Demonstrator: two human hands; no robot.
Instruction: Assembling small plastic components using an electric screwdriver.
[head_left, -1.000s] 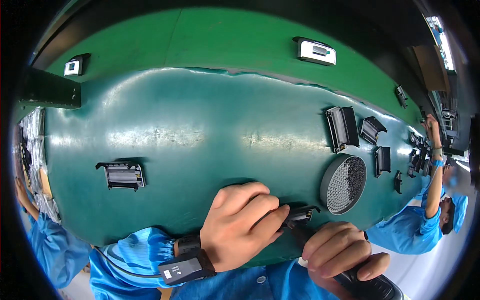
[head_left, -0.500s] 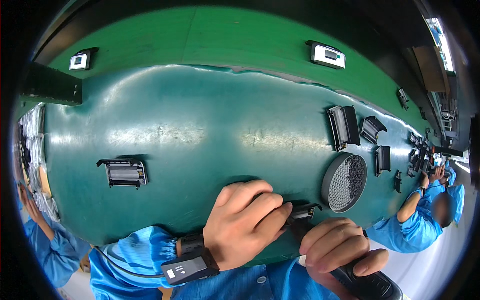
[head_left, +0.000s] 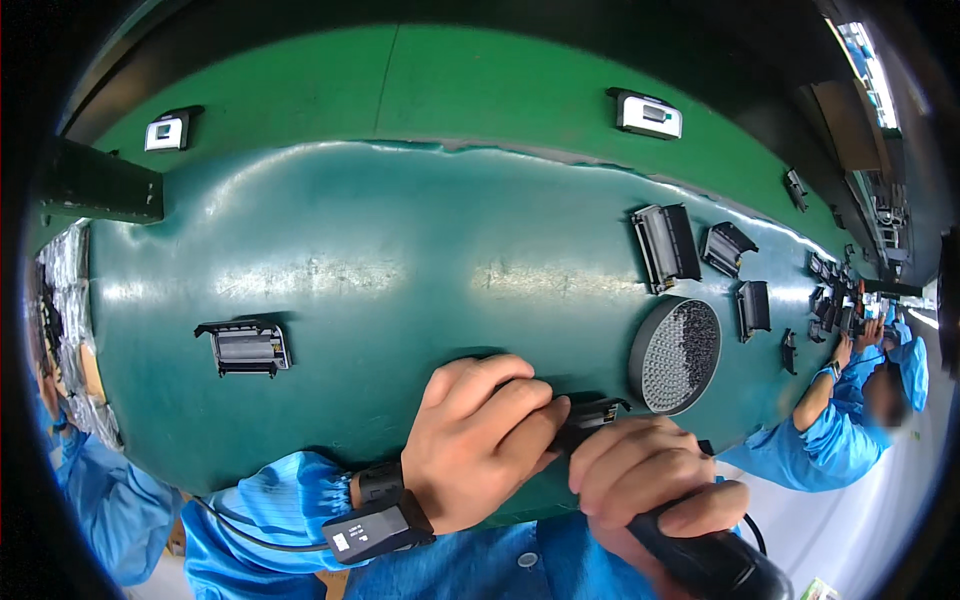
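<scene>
Head view: glossy green table (head_left: 400, 260), long, more black parts lying far right, co-worker in blue beyond. My left hand (head_left: 480, 445) curled down, pinning small black plastic part (head_left: 598, 410) at near edge. My right hand (head_left: 650, 480) clenched round black tool handle (head_left: 710, 560), tip at part. Part looks light, stiff, brittle clips; hold by flat sides. Round perforated disc (head_left: 675, 355) just beside.

Single head-worn fisheye view looks steeply down, close over both hands at the near edge of the green conveyor belt (head_left: 400, 260), rims bowed.
</scene>
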